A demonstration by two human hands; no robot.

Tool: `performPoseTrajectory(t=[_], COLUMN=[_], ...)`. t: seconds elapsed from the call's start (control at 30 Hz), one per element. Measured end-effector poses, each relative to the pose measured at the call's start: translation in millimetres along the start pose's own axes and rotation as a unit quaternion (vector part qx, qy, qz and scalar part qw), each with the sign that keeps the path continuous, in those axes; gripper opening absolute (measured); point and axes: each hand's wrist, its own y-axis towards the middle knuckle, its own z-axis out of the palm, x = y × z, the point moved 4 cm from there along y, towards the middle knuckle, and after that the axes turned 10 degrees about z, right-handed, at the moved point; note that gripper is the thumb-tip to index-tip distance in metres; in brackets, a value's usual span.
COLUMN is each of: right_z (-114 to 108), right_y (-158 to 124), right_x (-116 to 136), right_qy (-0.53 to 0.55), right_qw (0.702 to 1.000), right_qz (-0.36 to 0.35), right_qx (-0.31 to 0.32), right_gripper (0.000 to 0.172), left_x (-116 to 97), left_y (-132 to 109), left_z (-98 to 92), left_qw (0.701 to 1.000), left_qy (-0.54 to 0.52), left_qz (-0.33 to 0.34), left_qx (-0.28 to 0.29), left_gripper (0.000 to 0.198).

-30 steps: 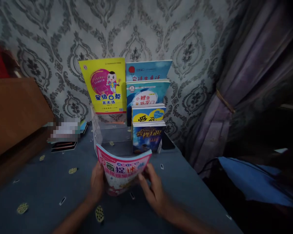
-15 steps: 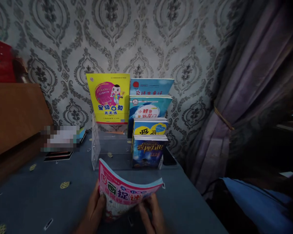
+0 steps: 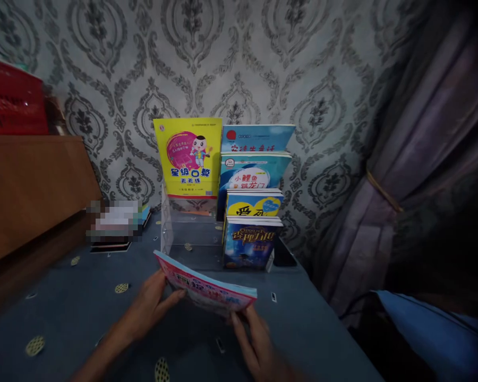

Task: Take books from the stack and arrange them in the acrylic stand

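A pink-covered book is held above the table in front of a clear tiered book stand. My left hand grips its left end, thumb on the cover. My right hand closes on its lower right corner. The book is tilted, so its pale page edge faces up and the cover shows foreshortened. On the stand's left side leans a yellow workbook. Stepped down the right side are a blue book, a teal book, a yellow-and-blue book and a dark blue book.
A stack of books and papers, partly blurred out, lies left of the stand. Further left stands a brown wooden cabinet with a red box on it. A dark flat object rests right of the stand. A tied curtain hangs at right.
The pink book has tipped flatter, its cover now less visible. My left hand has come up, showing more forearm. The view has shifted slightly left.
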Motion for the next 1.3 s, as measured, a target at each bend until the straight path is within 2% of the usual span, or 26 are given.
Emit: performPoseTrajectory(t=[0.1,0.2,0.37,0.53,0.77,0.97,1.03,1.13,1.3], right_z=[-1,-3,-4,-8,-23,-38,-42,-45,-43], right_y=[8,18,38,60,84,126,146,171,198], right_x=[12,23,45,71,107,152,167,184,193], right_qy=[-0.012,-0.019,-0.01,-0.002,-0.001,-0.013,-0.018,-0.026,-0.039], right_qw=[1.0,0.999,0.996,0.986,0.956,0.93,0.931,0.939,0.949], right_qz=[-0.013,-0.029,-0.077,-0.157,-0.287,-0.353,-0.345,-0.325,-0.298], right_qx=[0.018,-0.011,-0.05,-0.054,-0.057,-0.104,-0.118,-0.108,-0.094], right_gripper=[0.038,0.038,0.035,0.036,0.04,0.035,0.031,0.027,0.026], left_x=[-12,-19,-22,-29,-32,-48,-51,-51,-43], left_y=[0,0,13,28,45,88,109,135,160], left_z=[-7.5,-10.4,-19.7,-34.7,-54.7,-82.4,-91.7,-104.7,-117.8], left_qw=[1.0,0.999,0.996,0.981,0.958,0.925,0.926,0.922,0.922], left_qy=[0.021,0.018,0.012,0.023,0.064,0.067,0.037,-0.001,0.011], left_qz=[-0.019,-0.021,-0.01,0.087,0.169,0.236,0.235,0.238,0.235], left_qx=[-0.009,-0.023,-0.087,-0.169,-0.224,-0.289,-0.294,-0.304,-0.308], left_gripper=[0.037,0.033,0.034,0.045,0.048,0.042,0.039,0.045,0.054])
